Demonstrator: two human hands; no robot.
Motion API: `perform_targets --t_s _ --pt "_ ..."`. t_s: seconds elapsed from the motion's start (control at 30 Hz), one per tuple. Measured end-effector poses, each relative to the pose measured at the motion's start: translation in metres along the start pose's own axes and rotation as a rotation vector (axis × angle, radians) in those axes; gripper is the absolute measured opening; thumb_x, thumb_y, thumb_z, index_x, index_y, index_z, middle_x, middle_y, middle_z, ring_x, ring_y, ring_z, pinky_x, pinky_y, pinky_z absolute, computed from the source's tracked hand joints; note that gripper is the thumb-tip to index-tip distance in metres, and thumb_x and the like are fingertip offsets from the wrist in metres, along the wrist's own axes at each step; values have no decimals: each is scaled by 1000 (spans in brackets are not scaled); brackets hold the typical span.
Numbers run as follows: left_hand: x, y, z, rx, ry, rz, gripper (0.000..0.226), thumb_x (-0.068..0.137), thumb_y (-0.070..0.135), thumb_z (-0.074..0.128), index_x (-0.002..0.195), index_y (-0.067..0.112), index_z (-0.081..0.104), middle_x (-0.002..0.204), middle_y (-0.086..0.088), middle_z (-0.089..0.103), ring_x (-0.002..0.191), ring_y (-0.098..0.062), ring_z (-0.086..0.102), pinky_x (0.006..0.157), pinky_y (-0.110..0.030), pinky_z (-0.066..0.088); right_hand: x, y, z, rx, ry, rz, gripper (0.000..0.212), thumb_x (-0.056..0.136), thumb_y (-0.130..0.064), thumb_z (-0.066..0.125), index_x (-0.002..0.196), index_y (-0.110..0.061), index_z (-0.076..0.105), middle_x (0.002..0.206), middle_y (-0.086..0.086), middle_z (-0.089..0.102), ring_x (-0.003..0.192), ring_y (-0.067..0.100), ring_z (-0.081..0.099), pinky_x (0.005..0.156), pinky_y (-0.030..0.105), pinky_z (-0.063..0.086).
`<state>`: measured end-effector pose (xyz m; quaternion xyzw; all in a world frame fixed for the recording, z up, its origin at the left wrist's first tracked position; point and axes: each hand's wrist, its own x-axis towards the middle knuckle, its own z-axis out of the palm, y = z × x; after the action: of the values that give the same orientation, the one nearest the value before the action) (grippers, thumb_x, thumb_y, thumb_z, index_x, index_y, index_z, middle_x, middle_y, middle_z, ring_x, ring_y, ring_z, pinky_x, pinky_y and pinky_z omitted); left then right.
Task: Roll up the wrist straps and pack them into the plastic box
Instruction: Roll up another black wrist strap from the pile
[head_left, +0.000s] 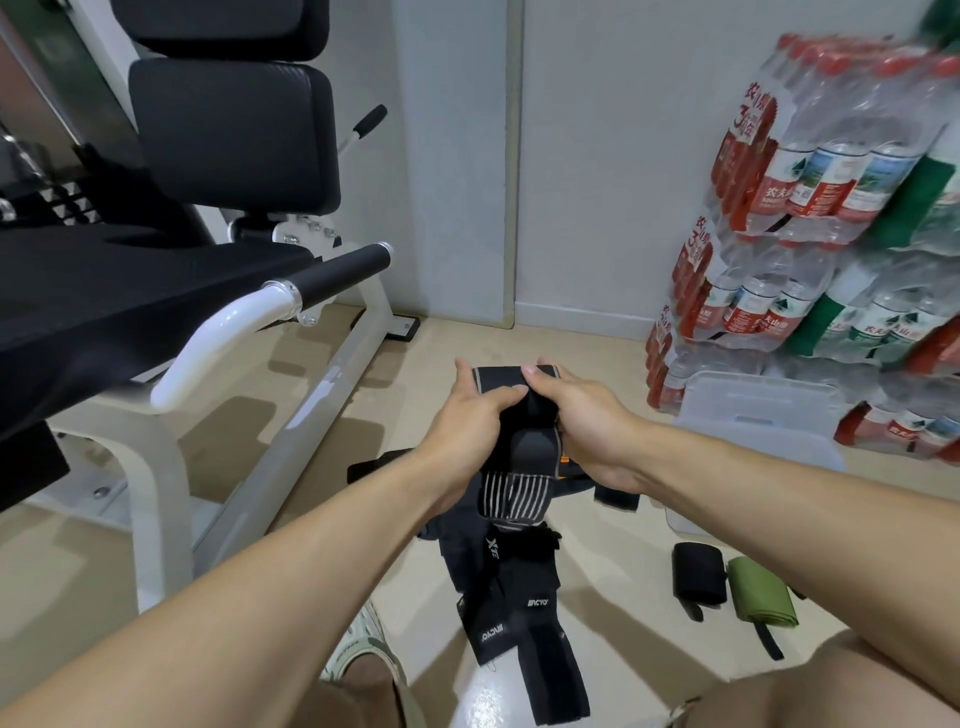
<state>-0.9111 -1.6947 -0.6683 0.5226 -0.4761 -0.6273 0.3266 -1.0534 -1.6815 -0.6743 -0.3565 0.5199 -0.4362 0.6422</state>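
Both hands hold one black wrist strap (514, 483) with grey stripes above the floor. My left hand (467, 421) grips its left side and my right hand (582, 415) grips its right side, thumbs on the folded top end. The striped tail hangs down between my forearms. Under it, a heap of black straps (519, 597) with white lettering lies on the floor. A rolled black strap (698, 571) and a rolled green strap (761, 595) lie at the right. The clear plastic box (753, 410) stands further right, behind my right forearm.
A white-framed gym bench (218, 322) with black pads fills the left side. Shrink-wrapped packs of water bottles (810, 218) are stacked against the wall at the right. My knees and a shoe (363, 649) show at the bottom edge.
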Motion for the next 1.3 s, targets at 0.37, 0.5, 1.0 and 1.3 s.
perform_targets --t_s 0.37,0.5,1.0,1.3 --pt "2 9 -7 -58 25 92 70 105 15 55 163 23 17 124 3 66 93 -5 72 73 -19 57 -3 -6 -13 -241 -60 -61 53 104 -37 57 153 -33 37 129 6 69 98 25 76 91 44 61" --pt "3 9 -15 -64 14 131 64 100 2 61 156 27 41 113 -1 74 82 -7 75 64 -21 58 0 -4 -16 -156 -85 -55 49 105 -32 56 151 -34 41 127 9 71 99 25 75 91 41 60" --pt "2 14 -20 -195 -12 7 29 100 21 63 121 1 68 91 -3 75 87 -20 68 79 -34 54 5 -7 -17 -48 -42 -183 32 93 7 65 110 -20 63 118 11 61 91 24 69 87 42 58" --pt "3 14 -22 -139 17 72 13 89 2 63 94 12 70 92 -7 72 90 -21 67 82 -36 54 5 -10 -17 55 -49 -52 20 99 -28 64 118 -21 68 111 2 70 99 23 66 96 39 55"
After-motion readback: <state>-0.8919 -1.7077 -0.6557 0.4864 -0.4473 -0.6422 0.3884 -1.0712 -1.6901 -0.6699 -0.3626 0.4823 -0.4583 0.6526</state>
